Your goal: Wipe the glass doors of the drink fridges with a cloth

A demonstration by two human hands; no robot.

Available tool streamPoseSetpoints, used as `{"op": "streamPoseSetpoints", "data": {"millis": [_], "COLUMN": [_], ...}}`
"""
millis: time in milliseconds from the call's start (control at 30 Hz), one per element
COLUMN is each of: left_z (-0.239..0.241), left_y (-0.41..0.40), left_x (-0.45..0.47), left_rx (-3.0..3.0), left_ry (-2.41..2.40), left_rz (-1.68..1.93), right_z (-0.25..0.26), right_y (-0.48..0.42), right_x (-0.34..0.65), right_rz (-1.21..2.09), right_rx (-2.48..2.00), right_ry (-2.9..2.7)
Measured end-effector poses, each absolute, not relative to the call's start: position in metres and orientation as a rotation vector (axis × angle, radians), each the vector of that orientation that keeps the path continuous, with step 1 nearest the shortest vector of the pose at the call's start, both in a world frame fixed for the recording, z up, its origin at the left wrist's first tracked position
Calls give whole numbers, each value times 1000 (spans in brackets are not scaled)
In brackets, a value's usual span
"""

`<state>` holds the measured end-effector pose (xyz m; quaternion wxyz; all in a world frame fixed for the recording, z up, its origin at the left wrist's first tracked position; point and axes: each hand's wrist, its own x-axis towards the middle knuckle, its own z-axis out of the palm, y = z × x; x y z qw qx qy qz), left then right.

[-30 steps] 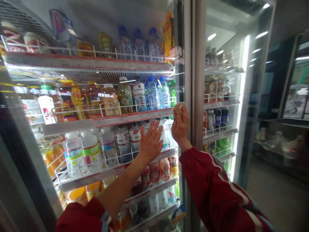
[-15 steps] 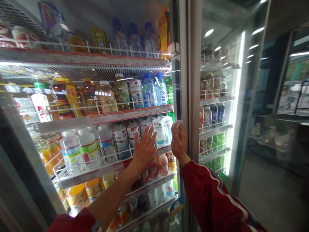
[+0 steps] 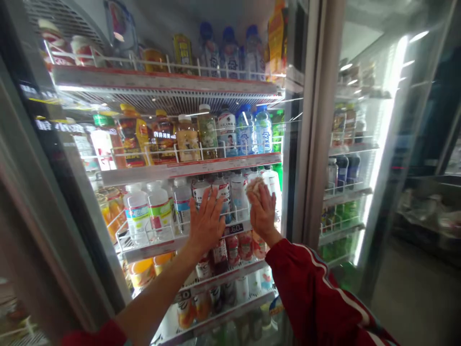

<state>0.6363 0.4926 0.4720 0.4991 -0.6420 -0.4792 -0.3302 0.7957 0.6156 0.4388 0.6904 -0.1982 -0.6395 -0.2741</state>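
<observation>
A glass cooler door [image 3: 169, 144] stands in front of me, with shelves of bottled drinks behind it. My left hand [image 3: 206, 222] lies flat on the glass, fingers spread, at the height of the third shelf. My right hand [image 3: 262, 210] presses a crumpled pale cloth [image 3: 253, 184] against the glass just to the right of it, near the door's right frame [image 3: 290, 144]. Both arms wear red sleeves; the right one has white stripes.
Water bottles [image 3: 158, 211] and juice bottles [image 3: 187, 137] fill the wire shelves behind the glass. A second cooler door [image 3: 360, 144] with more drinks stands to the right. Grey floor [image 3: 414, 298] lies at lower right.
My right hand with the cloth has slid down and leftwards on the glass, from beside the second shelf to the third. My view has shifted left; the left hand stays flat on the glass.
</observation>
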Motion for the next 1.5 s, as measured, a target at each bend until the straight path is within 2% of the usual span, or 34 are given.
{"op": "streamPoseSetpoints", "data": {"millis": [167, 433, 800, 1167, 1500], "left_z": [470, 468, 483, 465, 467], "left_y": [479, 476, 443, 430, 407], "left_x": [612, 604, 570, 542, 510], "left_rx": [-1543, -1570, -1502, -1501, -1449], "left_ry": [-1157, -1099, -1098, -1157, -1221], "left_rz": [-805, -796, -867, -864, -912], "right_z": [451, 430, 443, 426, 455], "right_y": [627, 567, 585, 518, 547], "right_x": [791, 729, 744, 682, 692], "right_rz": [-567, -545, -515, -599, -512], "right_rx": [-555, -496, -658, -414, -542], "right_ry": [-1201, -1467, -1316, -1709, -1400]}}
